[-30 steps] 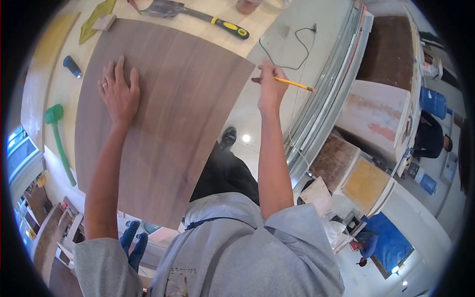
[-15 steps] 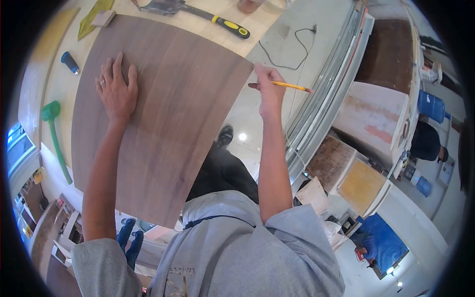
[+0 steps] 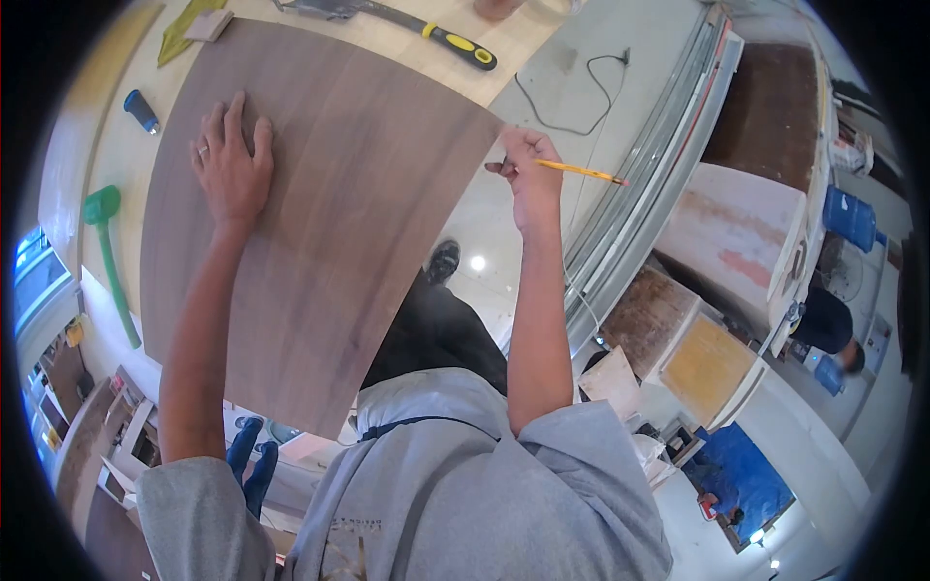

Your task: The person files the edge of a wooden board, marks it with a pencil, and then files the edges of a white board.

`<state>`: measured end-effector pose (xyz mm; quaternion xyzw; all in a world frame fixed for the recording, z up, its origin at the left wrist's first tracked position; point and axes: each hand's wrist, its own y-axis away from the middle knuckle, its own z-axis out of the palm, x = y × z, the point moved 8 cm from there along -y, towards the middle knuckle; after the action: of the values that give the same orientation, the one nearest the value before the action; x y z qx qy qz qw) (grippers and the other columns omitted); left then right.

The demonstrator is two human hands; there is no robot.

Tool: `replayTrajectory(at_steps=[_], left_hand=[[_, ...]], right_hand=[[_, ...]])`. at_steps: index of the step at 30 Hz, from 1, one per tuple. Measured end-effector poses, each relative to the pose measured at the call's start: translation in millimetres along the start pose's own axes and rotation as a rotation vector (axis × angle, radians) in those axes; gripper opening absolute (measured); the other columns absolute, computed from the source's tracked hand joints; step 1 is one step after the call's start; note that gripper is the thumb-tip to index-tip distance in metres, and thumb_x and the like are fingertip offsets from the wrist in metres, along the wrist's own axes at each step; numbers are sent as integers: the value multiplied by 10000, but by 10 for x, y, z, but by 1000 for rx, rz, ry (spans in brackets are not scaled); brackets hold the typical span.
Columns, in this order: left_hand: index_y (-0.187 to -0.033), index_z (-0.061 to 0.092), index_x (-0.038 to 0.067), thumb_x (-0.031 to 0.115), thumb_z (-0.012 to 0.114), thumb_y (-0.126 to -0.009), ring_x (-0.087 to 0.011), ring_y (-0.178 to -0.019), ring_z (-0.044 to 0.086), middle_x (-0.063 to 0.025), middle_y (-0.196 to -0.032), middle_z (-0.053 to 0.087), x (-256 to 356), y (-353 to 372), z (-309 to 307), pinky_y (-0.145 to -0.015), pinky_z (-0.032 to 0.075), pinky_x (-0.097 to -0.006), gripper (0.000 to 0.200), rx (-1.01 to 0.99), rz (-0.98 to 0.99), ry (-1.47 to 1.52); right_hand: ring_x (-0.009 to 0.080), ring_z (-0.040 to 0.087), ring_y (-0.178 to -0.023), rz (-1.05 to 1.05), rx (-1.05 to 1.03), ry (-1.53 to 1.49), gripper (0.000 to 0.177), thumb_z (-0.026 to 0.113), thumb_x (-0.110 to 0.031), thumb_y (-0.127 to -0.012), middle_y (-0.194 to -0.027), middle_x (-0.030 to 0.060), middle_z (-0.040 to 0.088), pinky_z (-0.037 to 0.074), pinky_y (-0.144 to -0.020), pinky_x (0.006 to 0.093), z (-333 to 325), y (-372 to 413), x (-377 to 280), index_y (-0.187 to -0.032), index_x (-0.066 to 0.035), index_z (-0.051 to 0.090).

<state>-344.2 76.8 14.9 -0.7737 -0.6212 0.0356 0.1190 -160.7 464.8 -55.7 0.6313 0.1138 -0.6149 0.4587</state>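
Observation:
A large dark walnut veneer sheet point(image 3: 339, 203) lies across a pale workbench point(image 3: 145, 165). My left hand point(image 3: 231, 165) presses flat on the sheet's far left part, fingers spread, a ring on one finger. My right hand point(image 3: 528, 179) hovers just off the sheet's right corner, gripping a yellow pencil point(image 3: 579, 171) whose free end points right, over the floor. The hand also pinches a small dark piece at its left side; what it is cannot be told.
A green mallet point(image 3: 108, 257) and a blue-handled tool point(image 3: 141, 110) lie left of the sheet. A yellow-and-black handled scraper point(image 3: 426, 34) rests at the far edge. A black cord point(image 3: 572, 107) trails on the floor. Boards and panels point(image 3: 717, 242) stand right; another person point(image 3: 823, 324) works there.
My left hand slid slightly farther up the sheet. My right hand with the pencil dropped a little and shifted right, staying by the sheet's corner. The view shifted slightly.

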Motion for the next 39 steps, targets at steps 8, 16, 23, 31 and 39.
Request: replayTrajectory(at_steps=[8, 16, 23, 31, 39], left_hand=[[-1609, 509, 227, 502, 538, -1079, -338, -1588, 363, -135, -1659, 458, 3, 11, 11, -1315, 209, -552, 598, -3, -5, 6], [-1616, 503, 226, 504, 534, -1080, -331, -1586, 366, -149, -1678, 435, 13, -14, -1, -1316, 197, -552, 605, -13, 8, 15], [-1618, 498, 204, 479, 541, -1083, -339, -1589, 354, -172, -1671, 431, 19, -17, -4, -1320, 181, -550, 603, -8, 26, 28], [-1614, 502, 203, 459, 543, -1088, -336, -1600, 332, -171, -1675, 424, 49, 1, -33, -1322, 176, -559, 587, -48, -11, 50], [-1616, 497, 204, 459, 535, -1090, -330, -1597, 343, -158, -1677, 429, 64, -21, -48, -1324, 180, -544, 586, -50, -15, 1]], right_hand=[[134, 680, -817, 113, -256, 313, 314, 812, -121, -972, -888, 47, 668, 624, -782, 338, -41, 288, -50, -1192, 1, 624], [208, 722, -850, 68, 51, -156, 222, 685, -5, -1032, -1058, 166, 728, 644, -846, 378, -327, 391, 227, -1228, -3, 581], [243, 749, -935, -17, 43, -480, 203, 695, -27, -1038, -1073, 173, 728, 658, -896, 389, -140, 222, 133, -1211, 6, 594], [250, 747, -954, -81, 133, -517, 246, 728, -45, -1020, -1062, 166, 739, 643, -891, 384, 16, 244, 29, -1210, 6, 582], [228, 742, -918, -142, 207, -476, 312, 739, -67, -1022, -1081, 214, 753, 628, -837, 369, 80, 259, 5, -1223, -12, 506]])
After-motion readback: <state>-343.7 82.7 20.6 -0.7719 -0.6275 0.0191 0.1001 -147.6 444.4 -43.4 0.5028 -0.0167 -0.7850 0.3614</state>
